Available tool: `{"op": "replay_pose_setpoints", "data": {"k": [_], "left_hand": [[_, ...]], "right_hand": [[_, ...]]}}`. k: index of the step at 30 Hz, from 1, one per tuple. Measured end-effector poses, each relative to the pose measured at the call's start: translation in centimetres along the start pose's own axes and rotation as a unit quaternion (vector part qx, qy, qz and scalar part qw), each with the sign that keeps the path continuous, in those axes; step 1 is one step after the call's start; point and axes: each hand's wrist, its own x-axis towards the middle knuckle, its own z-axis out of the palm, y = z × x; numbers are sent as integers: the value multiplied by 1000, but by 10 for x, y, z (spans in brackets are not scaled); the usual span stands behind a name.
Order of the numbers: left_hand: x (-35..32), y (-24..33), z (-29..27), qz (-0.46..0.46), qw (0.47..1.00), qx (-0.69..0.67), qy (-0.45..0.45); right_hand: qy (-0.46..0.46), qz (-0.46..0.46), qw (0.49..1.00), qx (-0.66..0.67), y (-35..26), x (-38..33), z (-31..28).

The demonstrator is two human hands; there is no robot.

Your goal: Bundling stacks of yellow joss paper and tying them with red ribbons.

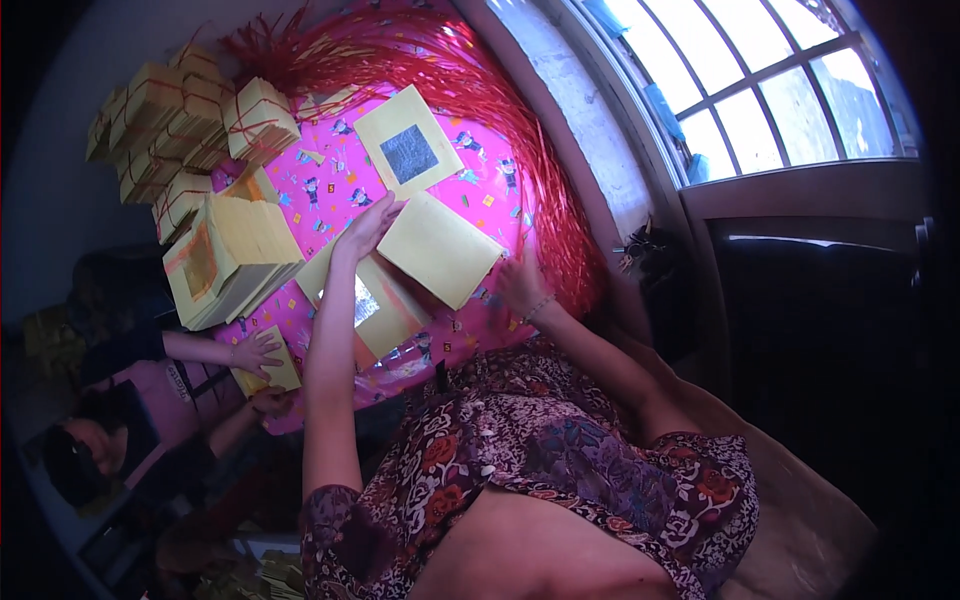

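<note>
Head view: left hand [365, 228] lies flat, fingers spread, touching a blank yellow paper sheet [438, 250] on the pink cloth [340, 165]; right hand [522, 285] rests at the sheet's opposite edge, grip unclear. Step judged: positioning the sheet; next needs alignment beside the foil-centred sheet [408, 142].

Beyond the left hand [362, 232], a foil-centred yellow sheet [408, 152] lies apart, with bare pink desk [330, 180] between. To that hand's left, a tall paper stack [228, 262] blocks the way, tied bundles [190, 115] behind it. Past the right hand [522, 285], red tinsel fringe [545, 180] crowds the desk edge.
</note>
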Motion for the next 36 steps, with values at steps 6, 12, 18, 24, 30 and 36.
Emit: {"op": "replay_pose_setpoints", "data": {"k": [6,12,18,24,30,36], "left_hand": [[12,8,14,-99,989,64,-94],[17,-2,-1,-109,986,66,-104],[11,1,-8,-100,992,31,-75],[23,2,-17,-83,988,-11,-134],[0,7,-26,118,976,-99,157],[-39,4,-24,256,934,-43,246]], "right_hand": [[-47,6,977,206,15,16,34],[-106,-27,967,229,22,20,51],[-92,8,975,202,17,16,54],[252,-235,909,-236,9,66,-23],[203,-466,725,-465,-110,100,33],[281,-387,587,-653,-172,159,55]]}}
